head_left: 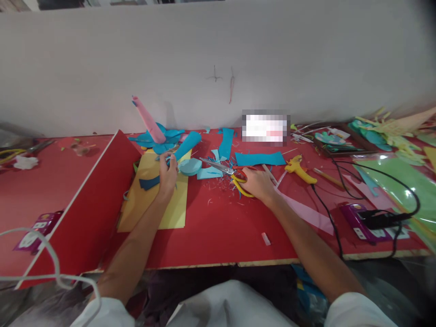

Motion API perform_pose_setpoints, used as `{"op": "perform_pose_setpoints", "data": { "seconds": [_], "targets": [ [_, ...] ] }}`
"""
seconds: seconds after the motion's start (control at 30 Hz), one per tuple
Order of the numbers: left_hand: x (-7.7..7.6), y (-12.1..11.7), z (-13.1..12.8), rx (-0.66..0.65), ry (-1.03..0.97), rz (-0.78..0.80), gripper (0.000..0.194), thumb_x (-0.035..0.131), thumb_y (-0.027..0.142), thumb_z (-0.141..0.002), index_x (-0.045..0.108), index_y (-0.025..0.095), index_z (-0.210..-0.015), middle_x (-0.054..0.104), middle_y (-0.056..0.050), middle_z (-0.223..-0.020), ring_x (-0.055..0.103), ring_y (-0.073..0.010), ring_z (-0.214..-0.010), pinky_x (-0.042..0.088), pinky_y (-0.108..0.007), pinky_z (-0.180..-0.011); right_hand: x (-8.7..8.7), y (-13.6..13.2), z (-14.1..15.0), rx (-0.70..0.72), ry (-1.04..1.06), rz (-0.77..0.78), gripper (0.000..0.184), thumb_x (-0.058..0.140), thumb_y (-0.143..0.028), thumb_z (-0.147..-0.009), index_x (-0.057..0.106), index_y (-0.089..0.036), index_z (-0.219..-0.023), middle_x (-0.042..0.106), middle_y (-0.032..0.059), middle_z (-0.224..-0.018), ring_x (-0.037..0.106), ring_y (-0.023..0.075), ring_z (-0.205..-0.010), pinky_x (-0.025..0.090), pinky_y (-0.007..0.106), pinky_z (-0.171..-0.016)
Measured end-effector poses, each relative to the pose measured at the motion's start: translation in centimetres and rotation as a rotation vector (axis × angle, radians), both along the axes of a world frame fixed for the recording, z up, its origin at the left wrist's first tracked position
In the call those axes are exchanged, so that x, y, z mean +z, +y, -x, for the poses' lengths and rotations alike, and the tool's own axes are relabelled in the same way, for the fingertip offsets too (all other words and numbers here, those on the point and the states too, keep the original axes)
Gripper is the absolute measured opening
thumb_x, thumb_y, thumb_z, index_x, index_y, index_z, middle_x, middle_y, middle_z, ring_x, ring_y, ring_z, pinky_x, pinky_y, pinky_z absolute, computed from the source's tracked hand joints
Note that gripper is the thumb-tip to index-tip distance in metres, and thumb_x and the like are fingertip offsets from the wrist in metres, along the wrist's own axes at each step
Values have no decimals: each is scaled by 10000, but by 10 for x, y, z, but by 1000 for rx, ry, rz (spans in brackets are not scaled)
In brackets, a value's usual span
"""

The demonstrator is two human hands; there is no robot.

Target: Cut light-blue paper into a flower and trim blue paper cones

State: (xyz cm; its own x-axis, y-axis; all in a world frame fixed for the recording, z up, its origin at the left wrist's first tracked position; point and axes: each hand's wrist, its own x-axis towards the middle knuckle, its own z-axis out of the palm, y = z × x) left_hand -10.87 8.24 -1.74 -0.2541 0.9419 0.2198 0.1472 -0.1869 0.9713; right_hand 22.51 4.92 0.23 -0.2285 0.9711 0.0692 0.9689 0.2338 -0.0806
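My right hand (259,182) is closed round the handles of a pair of scissors (221,168), red and yellow at the grips. The long blades point left over light blue paper scraps (209,173) and look nearly together. My left hand (168,172) is over the left part of the table, its fingers curled in beside a strip of blue paper (185,147). What those fingers grip, if anything, I cannot make out. Beneath that hand lie yellow sheets (175,211) and a dark blue piece (149,183). A light blue rounded piece (190,167) sits just right of the fingers.
A pink paper tube (149,120) stands tilted at the back. Blue strips (260,159), a yellow glue gun (299,169) and a purple power strip (364,222) with black cables lie to the right. A red divider panel (91,213) rises on the left.
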Motion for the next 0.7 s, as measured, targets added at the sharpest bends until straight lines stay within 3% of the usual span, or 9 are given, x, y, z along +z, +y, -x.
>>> {"op": "perform_pose_setpoints", "data": {
  "seconds": [0.1, 0.43, 0.53, 0.63, 0.7],
  "targets": [
    [3, -1, -4, 110, -62, -48, 447, 624, 621, -960, 541, 255, -1203, 495, 58, -733, 446, -92, -530, 351, -241, -488, -1, 0, 0, 4, 0, 9, 455, 591, -597, -990, 737, -170, -1044, 812, 154, -906, 747, 307, -819, 285, 341, -651],
    [-3, 0, -6, 109, -53, -60, 457, 742, 508, -907, 586, 235, -1239, 730, -34, -996, 646, -108, -704, 489, -233, -626, 2, -1, 2, -29, 13, 9, 485, 577, -619, -998, 741, -168, -1074, 808, 161, -898, 745, 314, -824, 314, 341, -659],
    [-5, 0, -7, 104, -61, -69, 455, 765, 516, -892, 605, 232, -1210, 704, -4, -867, 607, -105, -623, 468, -233, -587, 4, -1, 3, -58, 5, 22, 495, 558, -614, -1008, 742, -162, -1093, 808, 167, -914, 749, 320, -846, 336, 338, -679],
    [-6, 0, -7, 102, -42, -71, 403, 756, 536, -900, 671, 221, -1136, 555, 54, -648, 504, -98, -518, 388, -228, -509, 5, -1, 5, -71, -8, 44, 490, 555, -609, -1012, 739, -166, -1113, 812, 165, -932, 753, 324, -860, 351, 334, -695],
    [-6, 0, -7, 92, -39, -70, 383, 744, 536, -911, 703, 216, -1117, 504, 63, -607, 469, -94, -498, 351, -228, -487, 5, -1, 5, -68, -9, 59, 478, 546, -595, -1021, 738, -169, -1123, 811, 163, -941, 752, 320, -864, 361, 330, -705]
  ]
}}
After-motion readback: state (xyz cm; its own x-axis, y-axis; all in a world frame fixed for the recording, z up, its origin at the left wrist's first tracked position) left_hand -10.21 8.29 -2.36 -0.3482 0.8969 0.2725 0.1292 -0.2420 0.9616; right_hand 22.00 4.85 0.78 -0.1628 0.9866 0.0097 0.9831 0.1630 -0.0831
